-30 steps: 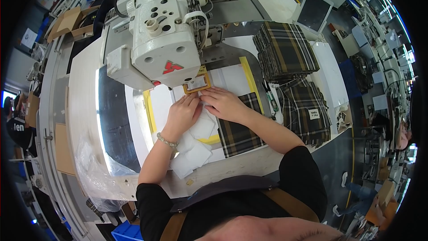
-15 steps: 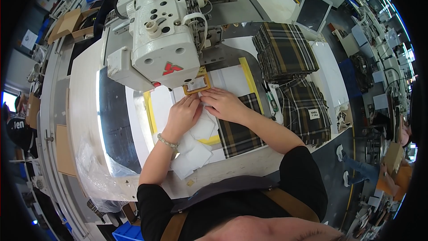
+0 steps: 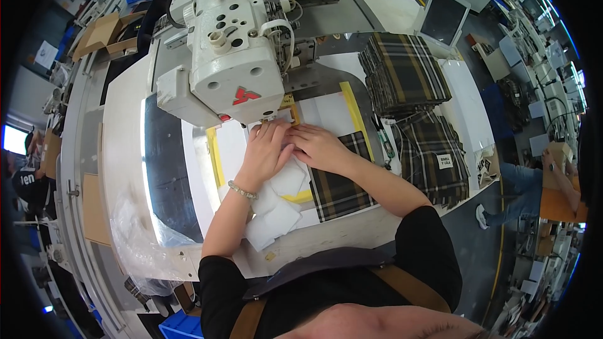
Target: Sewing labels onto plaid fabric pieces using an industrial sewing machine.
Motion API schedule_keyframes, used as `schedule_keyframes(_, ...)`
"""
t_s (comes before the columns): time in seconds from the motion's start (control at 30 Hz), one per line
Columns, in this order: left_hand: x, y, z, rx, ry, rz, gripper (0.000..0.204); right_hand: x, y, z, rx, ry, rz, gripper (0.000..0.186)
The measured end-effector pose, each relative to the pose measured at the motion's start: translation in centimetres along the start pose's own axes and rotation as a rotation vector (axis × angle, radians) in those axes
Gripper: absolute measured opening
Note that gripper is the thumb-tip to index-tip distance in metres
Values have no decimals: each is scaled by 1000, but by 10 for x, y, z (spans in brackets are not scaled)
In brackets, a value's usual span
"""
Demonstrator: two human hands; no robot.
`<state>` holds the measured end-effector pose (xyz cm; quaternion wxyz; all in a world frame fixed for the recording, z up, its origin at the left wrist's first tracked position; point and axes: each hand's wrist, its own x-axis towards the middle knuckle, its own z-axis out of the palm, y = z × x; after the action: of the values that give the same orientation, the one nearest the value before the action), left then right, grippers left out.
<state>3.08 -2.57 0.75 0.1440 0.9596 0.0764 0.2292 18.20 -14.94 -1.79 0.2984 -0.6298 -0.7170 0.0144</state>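
Under the white head of an industrial sewing machine, my two hands meet at a yellow clamp frame. My left hand lies over the near part of the frame, its fingers stretched out and close together. Its fingertips reach to just below the machine head. My right hand lies flat beside it, with fingers pointing left and their tips partly behind the left hand. Whatever lies under the fingers is hidden. A dark plaid fabric piece rests below my right wrist. White backing sheets lie loosely between my forearms.
To the right stand a tall stack of plaid pieces and a second plaid pile with a white label on top. Small snips lie beside them. Behind is a monitor. Clear plastic film hangs at the left edge.
My left hand has moved forward onto the clamp frame, covering much of it. The right hand has stayed nearly in place. At the far right, a person with a box has come nearer.
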Motion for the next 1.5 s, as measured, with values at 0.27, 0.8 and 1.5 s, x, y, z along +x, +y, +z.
schedule_keyframes(0.27, 3, 0, 9, 29, -20, -5, 48, 1, -1, -3, 20, 34, -19, 27)
schedule_keyframes(0.8, 16, 1, -3, -6, -91, -22, 51, 6, 3, -36, 335, -166, 53, 19)
schedule_keyframes(1.5, -28, 166, 28, 95, -346, 229, 72, -122, -34, -125, 126, 293, 447, 26)
